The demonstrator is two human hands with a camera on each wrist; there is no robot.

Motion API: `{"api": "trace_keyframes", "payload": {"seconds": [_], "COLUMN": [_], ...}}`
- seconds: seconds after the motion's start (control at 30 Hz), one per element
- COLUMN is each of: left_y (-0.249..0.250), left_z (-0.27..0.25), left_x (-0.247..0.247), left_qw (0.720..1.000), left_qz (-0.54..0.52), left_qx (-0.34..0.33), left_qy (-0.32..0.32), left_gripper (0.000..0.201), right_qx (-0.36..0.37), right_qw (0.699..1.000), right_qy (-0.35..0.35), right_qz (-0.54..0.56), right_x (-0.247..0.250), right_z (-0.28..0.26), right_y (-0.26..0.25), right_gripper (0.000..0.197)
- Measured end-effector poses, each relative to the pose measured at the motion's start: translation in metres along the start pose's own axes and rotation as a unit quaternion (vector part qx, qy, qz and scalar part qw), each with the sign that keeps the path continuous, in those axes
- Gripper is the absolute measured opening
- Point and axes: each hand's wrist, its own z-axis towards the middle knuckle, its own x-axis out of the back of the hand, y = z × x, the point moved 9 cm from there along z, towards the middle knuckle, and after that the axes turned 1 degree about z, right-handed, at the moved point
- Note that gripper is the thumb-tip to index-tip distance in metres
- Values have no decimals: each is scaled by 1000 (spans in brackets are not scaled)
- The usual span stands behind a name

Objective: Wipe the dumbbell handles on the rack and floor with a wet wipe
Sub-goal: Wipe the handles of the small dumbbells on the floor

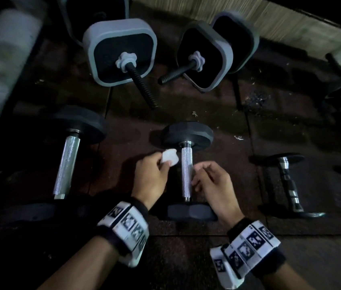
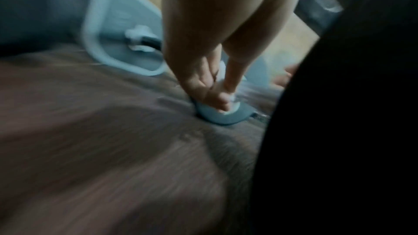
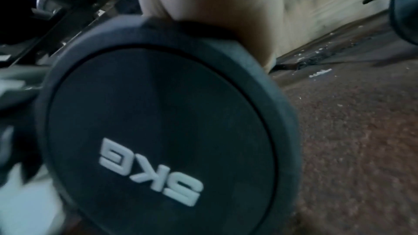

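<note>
Dim gym floor point(image 1: 207, 126), dark speckled rubber tiles. A small dumbbell point(image 1: 187, 172) lies in the centre, its knurled metal handle running near to far, with one black head at the far end and one at the near end. The right wrist view is filled by the near head point(image 3: 162, 122), blurred, with raised pale lettering ending in "KG"; the digit before it is not legible for certain.

Left hand point(image 1: 151, 174) sits just left of the handle, fingers curled, pinching a small folded white wet wipe point(image 1: 170, 159) between thumb and fingertips. The wipe is beside the far part of the handle; cannot tell whether it touches the metal. The left wrist view is blurred but shows the same pinch on the white wipe point(image 2: 228, 103).

Right hand point(image 1: 213, 183) is just right of the handle, fingers loosely curled toward it, holding nothing that shows; contact with the handle cannot be told. Both wrists wear bands with black-and-white markers.

A larger dumbbell point(image 1: 67, 164) lies to the left, and a chrome, contoured-handle one point(image 1: 289, 185) to the right. Farther off stand two grey square-plate adjustable dumbbells point(image 1: 121, 53) with threaded bars. Pale debris point(image 1: 238, 138) is scattered on the tiles at far right.
</note>
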Motion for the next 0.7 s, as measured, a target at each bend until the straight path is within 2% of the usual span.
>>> {"api": "trace_keyframes", "payload": {"seconds": [0.1,0.23,0.33,0.4,0.47,0.53,0.6,0.7], "left_y": [25,36,26,22,24,20,16,15], "left_z": [15,4,-29,-43,-33,-3,24,30], "left_x": [-25,-33,-35,-35,-28,-27,-30,-35], "left_qw": [996,986,957,948,959,979,987,986], "left_qz": [66,105,163,147,112,41,-9,13], "left_qx": [-25,-43,-26,-10,21,44,36,24], "left_qy": [-47,-119,-240,-281,-261,-192,-154,-166], "left_gripper": [11,24,24,29,37,35,35,29], "right_qx": [-13,-17,-17,-16,-18,-20,-21,-24], "right_qw": [1000,1000,999,999,999,999,999,999], "right_qy": [12,-1,14,15,16,19,25,34], "right_qz": [-7,-15,-42,-42,-39,-34,-35,-34], "right_x": [-1,-2,-2,-2,-1,0,1,3], "right_z": [-3,-4,-3,-3,-4,-5,-5,-6], "right_y": [3,0,1,0,0,0,1,3], "right_gripper": [17,17,19,19,18,17,18,19]}}
